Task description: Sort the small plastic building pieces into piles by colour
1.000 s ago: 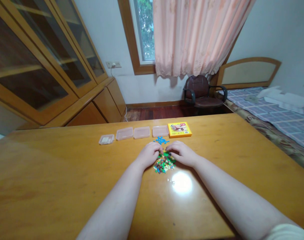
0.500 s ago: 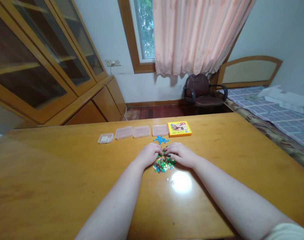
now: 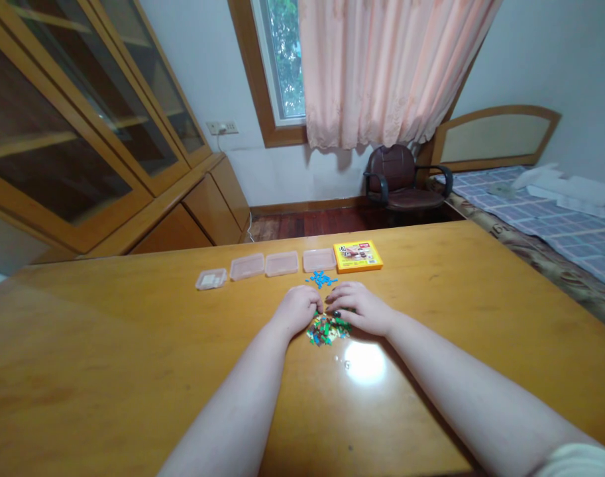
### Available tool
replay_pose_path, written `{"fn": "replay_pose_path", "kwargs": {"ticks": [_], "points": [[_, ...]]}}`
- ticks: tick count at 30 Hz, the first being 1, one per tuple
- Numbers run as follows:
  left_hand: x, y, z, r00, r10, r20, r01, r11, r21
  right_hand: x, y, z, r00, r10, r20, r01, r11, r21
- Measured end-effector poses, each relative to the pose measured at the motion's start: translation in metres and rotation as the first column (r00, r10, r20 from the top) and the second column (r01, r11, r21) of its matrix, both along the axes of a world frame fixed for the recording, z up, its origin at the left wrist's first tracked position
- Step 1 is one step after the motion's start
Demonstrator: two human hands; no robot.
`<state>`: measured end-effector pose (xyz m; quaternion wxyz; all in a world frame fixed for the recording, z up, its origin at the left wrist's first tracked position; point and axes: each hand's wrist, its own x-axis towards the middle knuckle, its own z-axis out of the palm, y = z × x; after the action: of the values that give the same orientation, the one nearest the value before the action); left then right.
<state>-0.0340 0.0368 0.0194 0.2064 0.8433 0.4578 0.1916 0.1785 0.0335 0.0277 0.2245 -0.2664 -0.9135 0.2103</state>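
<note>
A pile of small mixed pieces (image 3: 327, 330), green, brown, blue, white and yellow, lies on the wooden table. At its far left edge is my left hand (image 3: 299, 309), fingers curled inward and touching the pieces; whatever they pinch is too small to name. My right hand (image 3: 359, 309) rests over the pile's far right side. Its fingers are stretched and parted from the thumb, and I see nothing held in it. Just beyond both hands sits a smaller heap of blue pieces (image 3: 322, 279).
Along the far side stand several shallow clear plastic trays, among them a small one (image 3: 211, 286) holding something pale and a larger one (image 3: 281, 272). Beside them lies a yellow box (image 3: 358, 256). Past the table (image 3: 108, 358) are a chair (image 3: 399, 175) and a bed.
The fingers of my right hand have drawn back slightly from my left hand, widening the gap between them. My left hand stays at the pile, and the blue heap looks the same.
</note>
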Motion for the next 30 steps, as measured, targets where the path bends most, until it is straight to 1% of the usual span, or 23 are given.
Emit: {"fn": "replay_pose_path", "kwargs": {"ticks": [2,4,6,9,12,16,18,20,25,28,30], "points": [[0.0,0.0,-0.001,1.0,0.023,-0.017,-0.023,1.0,-0.002,0.0,-0.001,0.0,0.998,0.024,0.062,-0.024,1.0,0.0],[0.0,-0.001,-0.001,0.997,0.068,-0.027,-0.068,0.998,0.003,-0.001,-0.002,-0.002,0.991,-0.012,0.13,0.011,1.0,0.011],[0.0,-0.001,0.001,0.993,0.116,-0.013,-0.116,0.993,0.001,-0.001,-0.002,-0.004,0.978,-0.11,0.177,0.105,0.994,0.032],[0.0,0.0,0.003,0.987,0.162,0.022,-0.162,0.987,-0.016,-0.002,0.0,-0.01,0.941,-0.27,0.203,0.263,0.963,0.062],[0.001,0.001,0.002,0.989,0.146,0.035,-0.145,0.989,-0.02,0.0,0.003,-0.016,0.923,-0.346,0.171,0.337,0.938,0.077],[0.003,0.0,0.002,0.995,0.097,0.022,-0.097,0.995,-0.011,0.002,0.007,-0.018,0.906,-0.421,0.029,0.419,0.906,0.063],[0.004,-0.001,0.002,0.993,0.112,0.023,-0.112,0.994,-0.009,0.003,0.009,-0.017,0.904,-0.426,-0.045,0.427,0.904,0.02],[0.005,-0.003,0.003,0.992,0.126,0.029,-0.126,0.992,-0.011,0.004,0.01,-0.016,0.907,-0.413,-0.082,0.412,0.911,-0.033],[0.006,-0.005,0.002,0.993,0.098,0.063,-0.096,0.995,-0.021,0.004,0.009,-0.014,0.902,-0.425,-0.08,0.402,0.892,-0.205],[0.001,-0.004,0.002,0.99,0.096,0.103,-0.087,0.992,-0.097,0.006,0.009,-0.013,0.911,-0.402,-0.093,0.361,0.886,-0.291],[-0.004,-0.003,0.003,0.984,0.117,0.132,-0.096,0.983,-0.159,0.008,0.009,-0.01,0.93,-0.353,-0.106,0.31,0.905,-0.292]]}}
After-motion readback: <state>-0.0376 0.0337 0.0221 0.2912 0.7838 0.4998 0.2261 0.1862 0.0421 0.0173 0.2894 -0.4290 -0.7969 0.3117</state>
